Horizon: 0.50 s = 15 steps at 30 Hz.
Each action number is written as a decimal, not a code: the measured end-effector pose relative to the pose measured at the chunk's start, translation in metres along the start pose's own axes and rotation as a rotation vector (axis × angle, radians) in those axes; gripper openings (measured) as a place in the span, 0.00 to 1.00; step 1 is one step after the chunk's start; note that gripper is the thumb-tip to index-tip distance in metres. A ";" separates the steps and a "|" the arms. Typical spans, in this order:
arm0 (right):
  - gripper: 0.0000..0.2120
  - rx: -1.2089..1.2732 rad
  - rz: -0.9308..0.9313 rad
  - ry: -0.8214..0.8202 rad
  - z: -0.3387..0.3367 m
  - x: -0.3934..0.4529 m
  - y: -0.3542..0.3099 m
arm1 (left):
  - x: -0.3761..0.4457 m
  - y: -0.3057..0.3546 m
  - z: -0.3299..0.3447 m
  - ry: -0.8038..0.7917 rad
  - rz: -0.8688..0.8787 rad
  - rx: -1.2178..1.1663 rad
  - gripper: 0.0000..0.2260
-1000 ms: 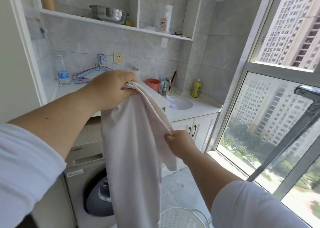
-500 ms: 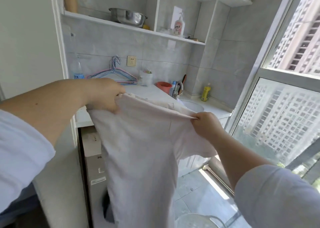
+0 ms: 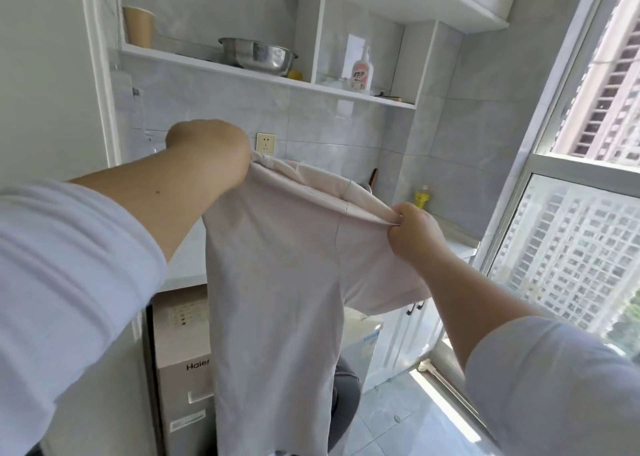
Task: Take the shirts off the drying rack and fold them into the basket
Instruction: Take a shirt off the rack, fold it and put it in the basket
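Two hands: both closed on one pale pink shirt (image 3: 277,282), held up at chest height in front of the wearer.
Left hand (image 3: 211,154): fist clamped on the shirt's upper edge at its 10 o'clock corner; forearm runs in from 8 o'clock.
Right hand (image 3: 412,234): fingers pinched tight on the same edge at the 3 o'clock end, lower than the left; forearm enters from 5 o'clock.
Held edge: taut between the two grips, sloping down from left hand to right.
Long axis: vertical. The body of the shirt hangs straight down toward 6 o'clock and runs out of the bottom of the frame.
Sleeve: one short sleeve flares out below the right hand, toward 4 o'clock.
Nearer hand: judged about equal in reach; left sits higher, right sits further toward the window (image 3: 571,248).
Coming move (judgement): a lengthwise fold, bringing the right grip across to the left so the halves meet along the vertical axis.
Risk (judgement): the sloped edge may give an uneven fold unless levelled first.
Basket: not in view; placement direction cannot be told.
Drying rack: not in view.
Behind the shirt: washing machine (image 3: 183,369) under the countertop (image 3: 187,282), partly hidden by the cloth.
Far wall: steel basin (image 3: 258,56) on the shelf (image 3: 214,66) at 12 o'clock.
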State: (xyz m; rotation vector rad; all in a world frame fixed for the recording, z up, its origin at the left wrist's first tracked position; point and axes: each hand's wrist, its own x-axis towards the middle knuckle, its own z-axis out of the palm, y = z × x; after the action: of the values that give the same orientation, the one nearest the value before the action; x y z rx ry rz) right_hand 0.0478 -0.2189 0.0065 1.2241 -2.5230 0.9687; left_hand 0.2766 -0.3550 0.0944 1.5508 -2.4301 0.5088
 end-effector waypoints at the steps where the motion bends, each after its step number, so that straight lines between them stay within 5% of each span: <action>1: 0.14 -0.008 -0.025 -0.007 0.003 0.015 0.002 | 0.012 0.007 0.000 -0.026 -0.036 -0.064 0.10; 3: 0.07 0.004 -0.047 -0.008 0.007 0.038 0.004 | 0.027 0.017 0.001 -0.090 -0.080 -0.243 0.10; 5: 0.07 0.074 -0.062 0.001 0.013 0.068 0.008 | 0.048 0.029 0.005 -0.123 -0.246 -0.662 0.14; 7: 0.07 0.139 -0.056 0.001 0.019 0.096 0.010 | 0.072 0.036 0.015 -0.028 -0.385 -1.087 0.15; 10: 0.08 0.194 -0.074 -0.036 0.032 0.138 0.011 | 0.104 0.048 0.031 0.184 -0.523 -1.413 0.11; 15: 0.11 0.261 -0.102 -0.077 0.065 0.195 0.005 | 0.134 0.066 0.058 0.487 -0.503 -1.019 0.14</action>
State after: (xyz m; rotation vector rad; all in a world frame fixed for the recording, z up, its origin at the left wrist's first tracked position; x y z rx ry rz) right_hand -0.0748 -0.3818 0.0352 1.4720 -2.4190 1.2805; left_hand 0.1610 -0.4641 0.0782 1.2532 -1.4250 -0.3726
